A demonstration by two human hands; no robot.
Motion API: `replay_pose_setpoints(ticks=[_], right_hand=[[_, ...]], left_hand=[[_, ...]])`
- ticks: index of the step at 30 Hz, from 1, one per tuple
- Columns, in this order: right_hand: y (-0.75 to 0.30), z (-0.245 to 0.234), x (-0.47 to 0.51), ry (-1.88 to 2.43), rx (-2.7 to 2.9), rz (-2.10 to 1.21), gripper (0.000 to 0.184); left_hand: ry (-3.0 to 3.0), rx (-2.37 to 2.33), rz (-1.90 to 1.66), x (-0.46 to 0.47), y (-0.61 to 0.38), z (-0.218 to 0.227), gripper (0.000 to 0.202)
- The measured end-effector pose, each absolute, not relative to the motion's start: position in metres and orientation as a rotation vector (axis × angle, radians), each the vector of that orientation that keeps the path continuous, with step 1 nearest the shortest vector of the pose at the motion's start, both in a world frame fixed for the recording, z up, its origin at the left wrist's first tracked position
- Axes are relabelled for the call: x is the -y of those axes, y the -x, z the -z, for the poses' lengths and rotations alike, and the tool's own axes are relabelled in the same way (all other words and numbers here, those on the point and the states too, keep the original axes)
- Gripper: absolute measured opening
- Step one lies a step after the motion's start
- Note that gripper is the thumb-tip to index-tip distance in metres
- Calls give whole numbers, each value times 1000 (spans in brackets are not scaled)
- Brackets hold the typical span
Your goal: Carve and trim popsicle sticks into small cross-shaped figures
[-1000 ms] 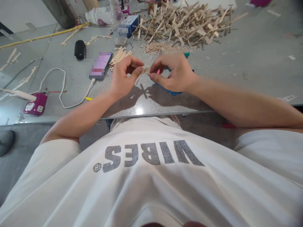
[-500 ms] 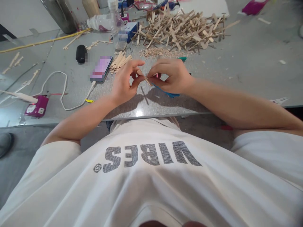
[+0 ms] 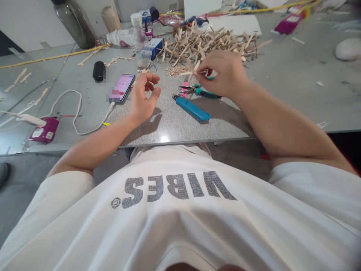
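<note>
My right hand (image 3: 225, 71) is raised near the front of the heap of wooden craft sticks (image 3: 208, 43), thumb and fingers pinched on crossed wooden craft sticks (image 3: 191, 75). Apart from it, my left hand (image 3: 143, 98) hovers over the table beside the phone (image 3: 124, 87), fingers curved and apart, holding nothing. Below my right hand lie pliers (image 3: 210, 94) with green and black handles, partly covered by the hand. A small pink object (image 3: 184, 89) is beside their jaws. In front of them rests a blue utility knife (image 3: 194, 109).
Wood scraps (image 3: 175, 70) lie before the heap. A clear bottle (image 3: 139, 45) and a blue box (image 3: 154, 49) stand at its left. Further left are a black case (image 3: 99, 70), a white cable (image 3: 76, 109) and a purple power block (image 3: 46, 130).
My hands have separated. The right one has moved up and right to the heap with the craft sticks; the left has let go and drawn back left. The knife and pliers are now uncovered.
</note>
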State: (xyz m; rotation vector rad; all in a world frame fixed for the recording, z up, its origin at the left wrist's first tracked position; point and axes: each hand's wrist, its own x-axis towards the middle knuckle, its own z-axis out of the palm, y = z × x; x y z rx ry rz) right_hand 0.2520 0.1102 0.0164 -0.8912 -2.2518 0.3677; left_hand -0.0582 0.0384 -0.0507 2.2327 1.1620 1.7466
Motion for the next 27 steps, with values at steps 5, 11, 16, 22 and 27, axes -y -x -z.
replay_pose_setpoints(ticks=[5,11,16,22,27], right_hand=[[-274,-34,-129,1251,2178,-303,17],[-300,-44,-150,1534,2312,10,17],[-319,-40,-166,1682,2374,17,5],[-330,-47,-172,1847,2457,-153,28],[-336,-54,-166,1814,2447,-203,30]], left_hand=[[-2214,-1163,-1733,-37,58,52,32],[-2191,-1206,-1708,-31,54,46,21],[-2154,-1318,-1609,-24,49,40,18],[-2152,-1244,-1629,-23,48,37,17],[-2116,-1276,-1607,-22,48,36,16]])
